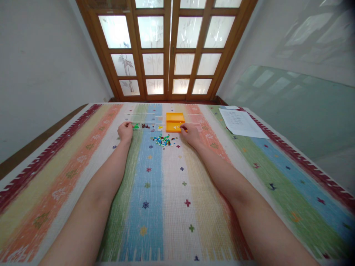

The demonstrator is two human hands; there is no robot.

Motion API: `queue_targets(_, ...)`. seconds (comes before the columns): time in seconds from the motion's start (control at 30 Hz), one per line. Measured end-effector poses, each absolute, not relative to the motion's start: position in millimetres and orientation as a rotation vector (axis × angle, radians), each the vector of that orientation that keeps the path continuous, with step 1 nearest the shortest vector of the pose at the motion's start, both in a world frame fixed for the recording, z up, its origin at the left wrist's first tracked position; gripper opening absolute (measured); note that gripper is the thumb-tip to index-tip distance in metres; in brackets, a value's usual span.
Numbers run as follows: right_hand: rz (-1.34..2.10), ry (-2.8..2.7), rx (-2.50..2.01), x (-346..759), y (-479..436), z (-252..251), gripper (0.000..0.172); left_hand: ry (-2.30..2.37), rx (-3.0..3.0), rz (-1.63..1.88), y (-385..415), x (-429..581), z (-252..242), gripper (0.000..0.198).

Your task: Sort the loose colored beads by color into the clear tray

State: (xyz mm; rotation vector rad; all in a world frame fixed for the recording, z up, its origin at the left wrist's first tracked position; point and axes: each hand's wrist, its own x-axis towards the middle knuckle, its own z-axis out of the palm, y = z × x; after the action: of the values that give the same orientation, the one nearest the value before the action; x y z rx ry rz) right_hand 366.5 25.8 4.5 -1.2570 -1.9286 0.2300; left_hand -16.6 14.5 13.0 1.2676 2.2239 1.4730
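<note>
Standing at the far end, wooden doors (155, 51) face a striped cloth (177, 192). A sheet (241, 123) lies toward its far right. A row of clear boxes (140, 126) runs left of an open orange box (175, 117). The right hand (190, 133) is at this box's near right corner; the left hand (125, 130) is at the row's left end. Both have bent fingers, and I cannot tell whether either grips anything. Between the hands, on the near side of the boxes, lies a mixed pile (164, 140) of tiny pieces. Smaller still are the green bits (135, 126), brown bits (145, 126) and yellow bits (160, 127) in the row, and white bits (176, 127) in the orange box's near half
</note>
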Motion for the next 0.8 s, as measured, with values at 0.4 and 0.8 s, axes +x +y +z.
queue_targets(0.4, 0.221, -1.956, -1.256, 366.2, 23.5, 6.8, 0.020, 2.196, 1.273, 1.505, 15.9, -18.9, 9.0, 0.036)
queue_targets(0.8, 0.079, -2.423, -0.884, 312.7, -23.1, 26.1, 0.021, 2.198, 1.325, 1.470, 17.0, -15.6, 7.3, 0.032)
